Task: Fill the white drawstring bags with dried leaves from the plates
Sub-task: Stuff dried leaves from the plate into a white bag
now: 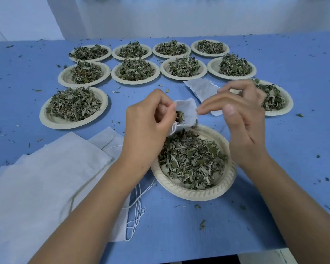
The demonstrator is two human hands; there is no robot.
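A small white drawstring bag hangs above the far rim of the near plate, which is heaped with dried leaves. My left hand grips the bag's left edge, and its mouth gapes with leaves showing inside. My right hand is just right of the bag; its fingertips touch or nearly touch the bag's right edge, the fingers loosely spread. Another white bag lies flat on the blue table beyond my hands.
Several more plates of dried leaves stand in rows farther back, one at the left and one at the right partly behind my right hand. A stack of empty white bags with loose strings lies at the near left. Leaf crumbs dot the table.
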